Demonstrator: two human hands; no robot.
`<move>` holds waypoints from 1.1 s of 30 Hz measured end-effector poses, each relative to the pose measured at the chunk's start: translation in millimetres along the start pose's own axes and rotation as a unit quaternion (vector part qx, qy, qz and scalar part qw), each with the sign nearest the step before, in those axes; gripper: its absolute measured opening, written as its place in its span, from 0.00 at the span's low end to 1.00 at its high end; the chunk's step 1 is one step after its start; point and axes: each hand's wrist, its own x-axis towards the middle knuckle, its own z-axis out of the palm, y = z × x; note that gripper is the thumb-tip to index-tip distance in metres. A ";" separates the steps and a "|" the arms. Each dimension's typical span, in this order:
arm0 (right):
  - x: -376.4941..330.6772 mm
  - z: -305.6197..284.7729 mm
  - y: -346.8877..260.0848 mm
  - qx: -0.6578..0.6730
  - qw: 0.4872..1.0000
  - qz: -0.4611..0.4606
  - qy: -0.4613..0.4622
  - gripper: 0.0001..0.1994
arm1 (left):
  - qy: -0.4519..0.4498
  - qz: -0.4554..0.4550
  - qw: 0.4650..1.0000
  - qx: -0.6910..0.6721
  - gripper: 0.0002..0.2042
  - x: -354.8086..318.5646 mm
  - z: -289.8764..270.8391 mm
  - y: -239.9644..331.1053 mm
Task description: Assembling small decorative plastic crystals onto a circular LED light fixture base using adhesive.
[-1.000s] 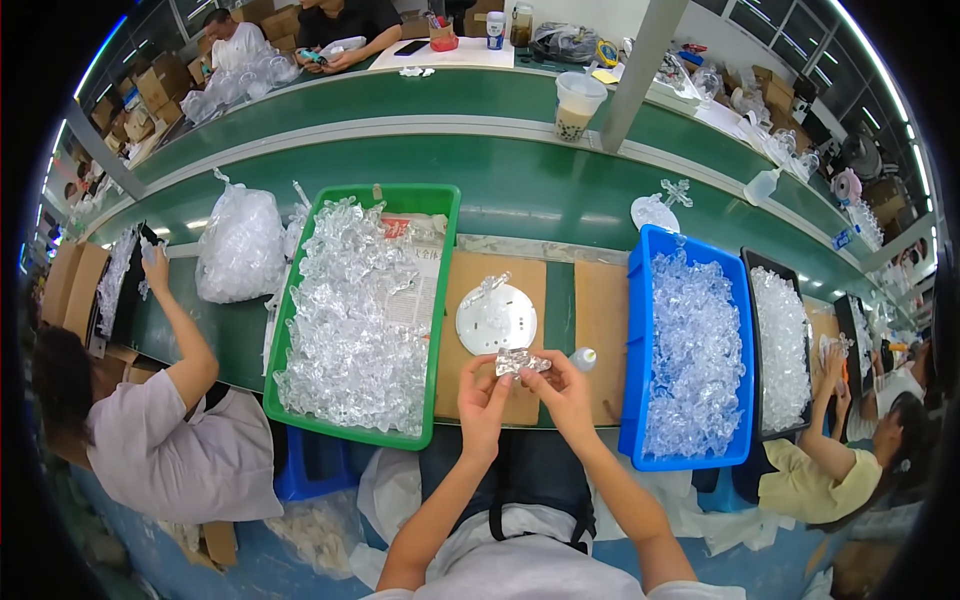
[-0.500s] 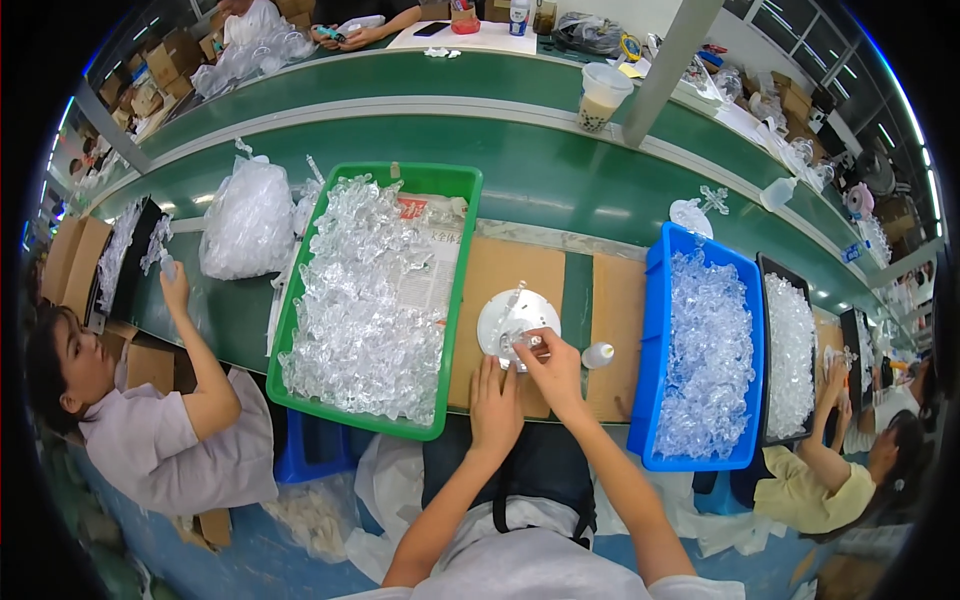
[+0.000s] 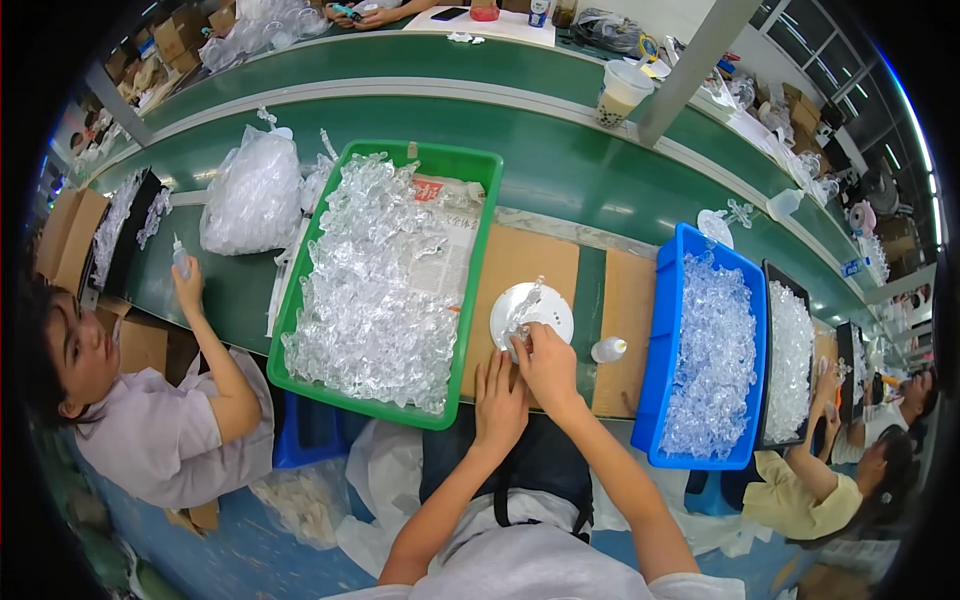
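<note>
In front of me a round white disc (image 3: 562, 318) lies on brown cardboard (image 3: 522, 262). A clear plastic piece with a long, knobbed arm (image 3: 533, 294) rests across it. My right hand (image 3: 550, 372) is closed over the near part of the disc, thumb and fingers pinching the lower end of this piece. At the disc's near edge is my left hand (image 3: 500, 408), fingers stretched out and close to the right fingertips; I see nothing held in it. A small white squeeze bottle with a yellowish tip (image 3: 608, 349) lies on its side, right of my right hand.
A green tray (image 3: 487, 240) of clear plastic pieces stands left, a blue bin (image 3: 655, 345) of similar pieces right. Beyond the green tray sits a filled plastic bag (image 3: 252, 195). A drink cup (image 3: 622, 92) stands at the back. Co-workers sit on both sides; the left one holds a bottle (image 3: 181, 258).
The view has shifted slightly. My hands stay at the disc, right fingers still on the clear piece. The left co-worker's bottle has moved away from a clear piece and now points upward.
</note>
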 end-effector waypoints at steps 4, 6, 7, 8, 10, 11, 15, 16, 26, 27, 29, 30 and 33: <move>3.3 1.3 -2.0 -0.055 0.998 0.003 0.010 0.09 | -0.019 -0.001 0.999 -0.033 0.24 7.1 -2.3 -0.5; 2.9 0.2 0.7 -0.061 0.997 0.005 0.040 0.09 | -0.046 0.002 0.998 -0.040 0.29 16.7 -7.9 -2.4; 3.7 2.3 -1.3 -0.063 0.998 0.007 0.029 0.10 | -0.090 0.020 0.996 -0.020 0.33 16.0 -3.9 -11.6; 3.3 2.8 0.0 -0.068 0.997 0.013 0.019 0.10 | -0.113 0.020 0.993 0.001 0.35 17.2 -7.4 -8.5; 2.1 4.5 3.2 -0.058 0.998 0.000 0.022 0.11 | -0.119 0.025 0.993 0.013 0.36 18.2 -9.6 -4.6; 2.6 1.3 1.6 -0.077 0.997 -0.004 -0.001 0.13 | -0.108 0.021 0.994 0.001 0.34 19.1 -7.9 -6.9; -33.6 -76.0 -20.7 -0.032 0.998 -0.018 -0.049 0.14 | -0.129 0.045 0.988 0.077 0.27 16.2 -6.1 -8.7; -42.6 -109.3 -16.2 -0.024 0.997 -0.044 -0.060 0.14 | -0.127 0.049 0.988 0.076 0.27 16.4 -7.6 -8.1; -11.7 -212.5 176.0 -0.365 0.926 0.081 -0.049 0.17 | -0.109 0.050 0.992 0.040 0.23 18.8 -7.7 -1.8; -17.2 -215.2 182.0 -0.367 0.926 0.081 -0.048 0.17 | -0.109 0.051 0.992 0.037 0.23 19.9 -6.7 -0.5; -21.6 -222.8 159.8 -0.240 0.967 0.073 0.053 0.19 | -0.107 0.042 0.993 0.041 0.23 17.4 -8.7 -3.7; -23.0 -227.2 146.2 -0.238 0.967 0.071 0.051 0.19 | -0.107 0.043 0.992 0.050 0.23 16.2 -9.3 -5.3; -26.7 -229.1 94.2 -0.025 0.984 0.142 0.105 0.19 | -0.110 0.032 0.992 0.052 0.23 14.4 -10.7 -8.8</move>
